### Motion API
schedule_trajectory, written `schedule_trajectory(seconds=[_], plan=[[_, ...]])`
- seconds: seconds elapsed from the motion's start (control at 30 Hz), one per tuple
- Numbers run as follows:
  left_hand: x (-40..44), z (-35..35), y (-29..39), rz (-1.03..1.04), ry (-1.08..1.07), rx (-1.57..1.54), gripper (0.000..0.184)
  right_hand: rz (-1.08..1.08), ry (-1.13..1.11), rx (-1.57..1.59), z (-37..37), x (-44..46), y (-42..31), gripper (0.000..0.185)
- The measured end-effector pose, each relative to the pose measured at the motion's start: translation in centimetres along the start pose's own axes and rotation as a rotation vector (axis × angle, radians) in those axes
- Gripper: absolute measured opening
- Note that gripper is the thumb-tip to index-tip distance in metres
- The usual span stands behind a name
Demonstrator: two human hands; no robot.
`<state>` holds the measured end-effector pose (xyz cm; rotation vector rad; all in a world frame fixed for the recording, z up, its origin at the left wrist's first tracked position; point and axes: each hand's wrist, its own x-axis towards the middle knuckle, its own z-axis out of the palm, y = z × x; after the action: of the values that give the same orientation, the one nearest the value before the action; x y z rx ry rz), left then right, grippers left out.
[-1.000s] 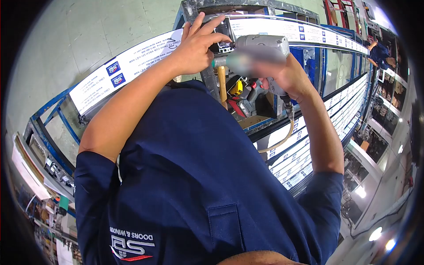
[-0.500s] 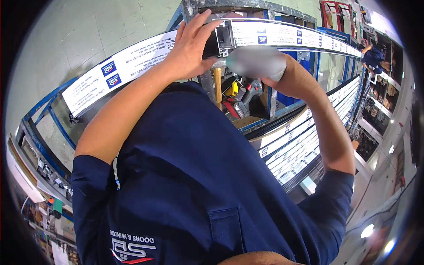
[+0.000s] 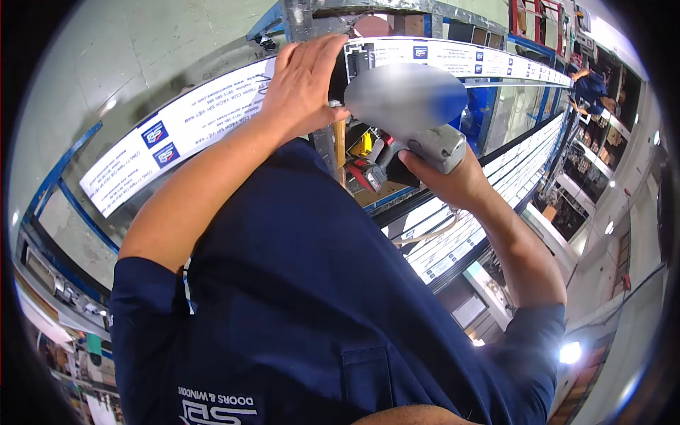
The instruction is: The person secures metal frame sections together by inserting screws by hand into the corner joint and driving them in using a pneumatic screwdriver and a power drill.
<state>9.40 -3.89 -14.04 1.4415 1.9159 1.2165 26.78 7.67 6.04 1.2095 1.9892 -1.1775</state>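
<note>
My left hand point(image 3: 304, 88) rests over the near end of a long profile point(image 3: 170, 138) covered in white printed film, fingers stretched out and thumb apart. Beside its fingertips is the dark open end of a second film-covered profile point(image 3: 453, 55), which runs off to the right. My right hand point(image 3: 446, 173) is wrapped round a grey power tool point(image 3: 438, 147), held below that profile. A blurred patch hides the tool's front and what lies behind it.
Under the profiles, a frame compartment holds a red and black cordless tool point(image 3: 368, 173), a yellow object point(image 3: 362, 145) and a wooden handle point(image 3: 340, 145). More film-covered profiles point(image 3: 453, 241) lie stacked at the right. Another person point(image 3: 591, 91) stands at the far right.
The right hand has drawn the grey tool down, away from the profile's end. My left hand has flattened and moved slightly down. The view has shifted a little.
</note>
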Motion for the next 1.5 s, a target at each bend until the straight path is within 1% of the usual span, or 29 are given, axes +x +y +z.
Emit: schedule_trajectory(seconds=[0.07,0.17,0.2,0.3,0.4,0.5,0.6,0.7,0.73,0.9,1.03,1.23,1.33,1.43,1.5], plan=[[0.2,0.1,0.0,-0.009,-0.007,-0.013,0.115,0.058,-0.048,-0.066,-1.0,0.6,-0.9,0.037],[0.5,-0.1,0.1,-0.029,-0.029,-0.015,0.113,0.025,-0.031,-0.171,-1.6,0.7,-1.6,0.034],[0.6,-0.1,0.2,-0.031,-0.034,-0.012,0.113,-0.074,-0.005,-0.123,-1.5,0.8,-0.8,0.037],[0.8,-0.2,0.3,-0.042,-0.054,-0.016,0.114,-0.014,-0.073,-0.136,-1.9,1.4,-1.7,0.04],[1.0,-0.1,0.3,-0.04,-0.063,-0.016,0.115,-0.001,-0.111,-0.096,-2.5,1.8,-2.0,0.039],[1.1,-0.1,0.3,-0.047,-0.09,0.002,0.115,-0.009,-0.124,-0.154,-2.5,2.2,-1.5,0.039],[1.3,0.0,0.4,-0.02,-0.083,0.019,0.115,0.0,-0.125,-0.131,-2.6,2.1,-1.5,0.038],[1.5,0.1,0.4,-0.013,-0.087,0.027,0.113,-0.079,-0.086,-0.206,-2.4,2.0,-0.6,0.039],[1.4,0.1,0.5,-0.011,-0.087,0.028,0.112,0.01,-0.127,-0.264,-2.5,2.0,-1.2,0.04],[1.4,0.5,-0.2,0.048,-0.074,0.067,0.111,0.024,-0.134,-0.173,-2.3,2.2,-0.7,0.042],[1.4,0.9,-0.3,0.035,-0.067,0.101,0.112,0.033,-0.159,-0.133,-2.3,2.4,-0.4,0.043],[1.4,0.8,-0.4,0.031,-0.079,0.095,0.114,0.032,-0.116,-0.156,-1.9,2.2,-0.5,0.044],[1.3,0.9,-0.4,0.03,-0.079,0.091,0.115,0.035,-0.109,-0.151,-1.9,2.2,-0.6,0.041],[1.1,0.7,-0.3,0.02,-0.09,0.091,0.116,-0.046,-0.057,-0.111,-1.6,2.0,-0.1,0.038],[1.2,0.5,0.1,0.022,-0.092,0.093,0.116,-0.044,-0.022,-0.031,-1.4,2.0,0.6,0.035]])
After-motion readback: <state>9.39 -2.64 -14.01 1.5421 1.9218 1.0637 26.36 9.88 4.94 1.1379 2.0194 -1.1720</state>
